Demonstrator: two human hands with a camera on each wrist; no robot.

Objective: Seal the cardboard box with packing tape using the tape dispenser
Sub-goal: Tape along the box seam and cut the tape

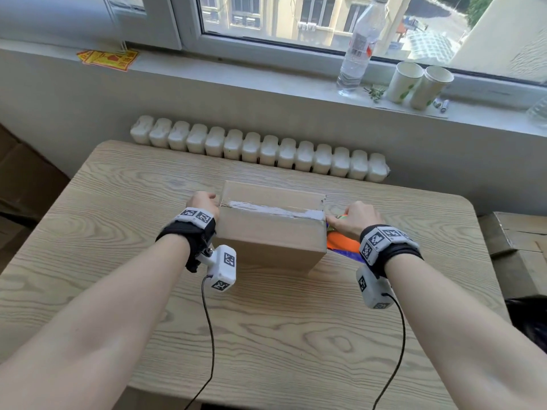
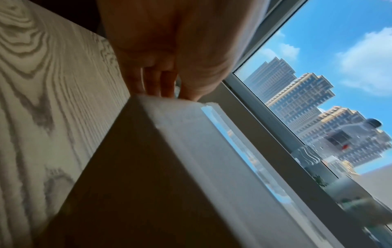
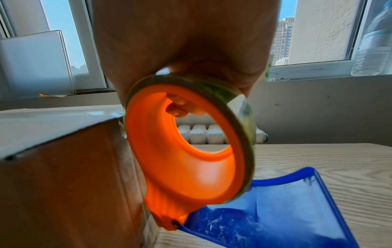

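Note:
A brown cardboard box (image 1: 270, 232) stands mid-table, its flaps down. A shiny strip of clear tape (image 1: 275, 210) runs along the top seam from left edge to right edge. My left hand (image 1: 204, 202) rests against the box's upper left edge (image 2: 169, 107), fingers curled down there. My right hand (image 1: 352, 218) grips the orange tape dispenser (image 3: 180, 161) with its tape roll and blue blade guard (image 3: 282, 211). The dispenser sits against the box's right side (image 3: 70, 193), just below the top corner. Fingertips (image 3: 180, 109) show through the roll's hole.
The wooden table (image 1: 266, 321) has free room in front of the box. A white radiator (image 1: 260, 149) lines the far edge. On the windowsill stand a plastic bottle (image 1: 359, 48) and two paper cups (image 1: 417, 84). Cardboard boxes (image 1: 515, 247) sit at the right.

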